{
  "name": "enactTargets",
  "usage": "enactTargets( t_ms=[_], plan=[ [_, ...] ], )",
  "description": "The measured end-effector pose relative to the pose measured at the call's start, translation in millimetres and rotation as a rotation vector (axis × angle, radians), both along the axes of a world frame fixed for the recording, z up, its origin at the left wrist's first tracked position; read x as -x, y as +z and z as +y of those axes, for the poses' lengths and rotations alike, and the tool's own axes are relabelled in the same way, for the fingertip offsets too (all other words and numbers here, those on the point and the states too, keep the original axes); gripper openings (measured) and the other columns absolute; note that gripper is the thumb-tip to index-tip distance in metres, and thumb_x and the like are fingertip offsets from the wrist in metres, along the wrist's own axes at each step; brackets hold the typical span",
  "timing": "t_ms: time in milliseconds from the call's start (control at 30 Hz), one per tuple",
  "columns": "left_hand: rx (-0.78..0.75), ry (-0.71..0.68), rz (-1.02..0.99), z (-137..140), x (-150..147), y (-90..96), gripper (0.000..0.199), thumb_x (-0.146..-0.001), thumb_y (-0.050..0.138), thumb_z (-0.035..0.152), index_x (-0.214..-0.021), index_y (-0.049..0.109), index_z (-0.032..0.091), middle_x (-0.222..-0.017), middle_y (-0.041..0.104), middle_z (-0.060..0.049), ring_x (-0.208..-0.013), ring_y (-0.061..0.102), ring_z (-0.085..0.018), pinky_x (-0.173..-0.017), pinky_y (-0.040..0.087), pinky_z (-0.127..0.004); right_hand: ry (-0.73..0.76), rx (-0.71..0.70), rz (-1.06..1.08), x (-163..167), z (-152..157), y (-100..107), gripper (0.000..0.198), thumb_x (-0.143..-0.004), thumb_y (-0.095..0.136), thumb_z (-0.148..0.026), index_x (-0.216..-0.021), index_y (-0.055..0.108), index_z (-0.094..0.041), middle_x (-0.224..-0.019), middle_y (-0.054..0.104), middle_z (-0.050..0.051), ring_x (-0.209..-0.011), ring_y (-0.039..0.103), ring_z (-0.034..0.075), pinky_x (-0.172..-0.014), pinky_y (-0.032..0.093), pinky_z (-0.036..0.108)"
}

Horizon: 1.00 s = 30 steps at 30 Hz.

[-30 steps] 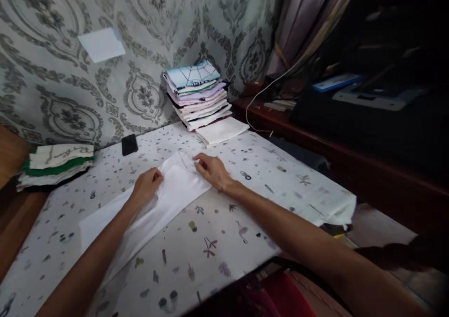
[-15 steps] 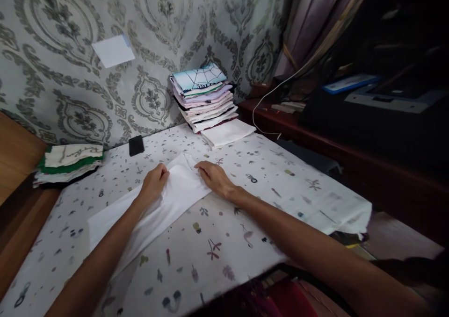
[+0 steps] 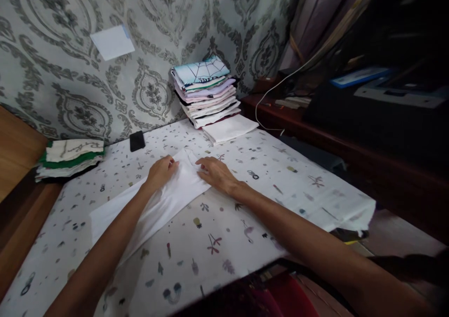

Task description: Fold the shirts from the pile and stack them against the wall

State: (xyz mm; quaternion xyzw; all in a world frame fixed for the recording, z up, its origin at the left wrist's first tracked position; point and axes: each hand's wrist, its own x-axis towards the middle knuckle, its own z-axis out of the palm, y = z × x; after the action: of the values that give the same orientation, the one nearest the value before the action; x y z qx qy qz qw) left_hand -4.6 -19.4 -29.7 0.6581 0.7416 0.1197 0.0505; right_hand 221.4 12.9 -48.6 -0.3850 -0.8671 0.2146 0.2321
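Observation:
A white folded garment (image 3: 175, 193) lies slantwise across the table in the head view, its narrow end pointing away from me. My left hand (image 3: 161, 171) rests on its left edge near that far end, fingers loosely bent and slightly apart. On the opposite edge, my right hand (image 3: 214, 173) touches the fabric, with a gap between thumb and forefinger. Neither hand grips the cloth. Part of the garment is hidden under my left forearm.
A tall stack of folded clothes (image 3: 206, 95) stands by the wall, with a white folded cloth (image 3: 231, 129) before it. A smaller clothes pile (image 3: 72, 160) sits at the left, near a black phone (image 3: 137, 140). The patterned tablecloth (image 3: 266, 200) covers the table; a white cable (image 3: 261, 104) hangs at right.
Both hands have loosened from a pinch on the garment's edges, and their fingers have spread a little. The garment stays in nearly the same place. The view has shifted slightly.

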Motion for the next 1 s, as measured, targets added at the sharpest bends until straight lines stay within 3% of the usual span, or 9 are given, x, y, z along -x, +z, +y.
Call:
enactTargets(
  t_ms=[167,267,367,467,567,733,833,1000],
  plan=[
    [-0.048,-0.013,-0.038,8,-6,-7.5,0.009,-0.088,0.051,0.025,-0.086,0.06,0.022,-0.084,0.067,-0.003,-0.083,0.061,-0.021,-0.072,0.041,-0.031,-0.015,-0.041,0.002,-3,3,5,0.029,-0.093,0.05,-0.015,-0.117,0.066,-0.014,-0.108,0.069,0.012,-0.106,0.058,0.026,-0.093,0.045,0.039],
    [-0.149,0.01,-0.045,4,-3,-11.4,0.011,-0.091,0.047,0.026,-0.088,0.057,0.023,-0.084,0.066,-0.002,-0.083,0.06,-0.021,-0.074,0.042,-0.031,-0.05,-0.089,0.079,-4,7,2,0.031,-0.093,0.045,-0.011,-0.114,0.067,-0.015,-0.111,0.068,0.012,-0.107,0.056,0.026,-0.096,0.044,0.04],
    [-0.131,0.034,-0.009,0,-2,-11.1,0.011,-0.092,0.046,0.027,-0.09,0.056,0.024,-0.085,0.065,-0.002,-0.084,0.06,-0.022,-0.073,0.042,-0.032,-0.077,-0.109,0.182,-6,10,1,0.035,-0.093,0.041,-0.009,-0.115,0.067,-0.016,-0.112,0.069,0.011,-0.108,0.057,0.025,-0.096,0.045,0.04],
    [-0.096,0.001,0.016,-4,-5,-7.5,0.013,-0.093,0.047,0.032,-0.098,0.056,0.024,-0.093,0.066,-0.004,-0.089,0.061,-0.024,-0.076,0.044,-0.033,-0.077,-0.113,0.266,-8,11,4,0.036,-0.093,0.04,-0.01,-0.115,0.068,-0.017,-0.11,0.071,0.01,-0.107,0.06,0.025,-0.095,0.047,0.041],
    [-0.171,-0.018,0.086,-10,-9,-3.7,0.023,-0.095,0.047,0.032,-0.113,0.054,0.021,-0.111,0.064,-0.011,-0.106,0.059,-0.029,-0.087,0.045,-0.039,0.044,-0.136,0.296,-6,5,6,0.035,-0.094,0.042,-0.012,-0.116,0.068,-0.019,-0.112,0.071,0.009,-0.108,0.061,0.024,-0.097,0.049,0.043],
    [-0.19,-0.281,0.098,-28,-13,-11.8,0.032,-0.097,0.037,0.023,-0.123,0.053,0.017,-0.123,0.062,-0.015,-0.117,0.057,-0.028,-0.101,0.044,-0.044,0.381,-0.216,0.093,8,-21,-6,0.042,-0.1,0.039,-0.02,-0.138,0.055,-0.018,-0.146,0.054,0.013,-0.136,0.048,0.024,-0.11,0.042,0.046],
    [-0.13,-0.396,0.038,-32,-10,-25.1,0.04,-0.098,0.037,0.026,-0.135,0.048,0.017,-0.143,0.055,-0.015,-0.134,0.049,-0.026,-0.112,0.038,-0.045,0.368,-0.219,-0.069,16,-32,-21,0.054,-0.101,0.045,-0.036,-0.149,0.041,-0.012,-0.156,0.039,0.019,-0.146,0.035,0.028,-0.117,0.035,0.047],
    [-0.003,-0.373,0.03,-28,-5,-33.1,0.049,-0.102,0.031,0.036,-0.147,0.04,0.019,-0.16,0.037,-0.013,-0.149,0.03,-0.022,-0.121,0.025,-0.047,0.308,-0.216,-0.18,21,-34,-38,0.07,-0.099,0.041,-0.055,-0.153,0.032,-0.011,-0.159,0.034,0.02,-0.15,0.027,0.031,-0.123,0.023,0.05]
  ],
)
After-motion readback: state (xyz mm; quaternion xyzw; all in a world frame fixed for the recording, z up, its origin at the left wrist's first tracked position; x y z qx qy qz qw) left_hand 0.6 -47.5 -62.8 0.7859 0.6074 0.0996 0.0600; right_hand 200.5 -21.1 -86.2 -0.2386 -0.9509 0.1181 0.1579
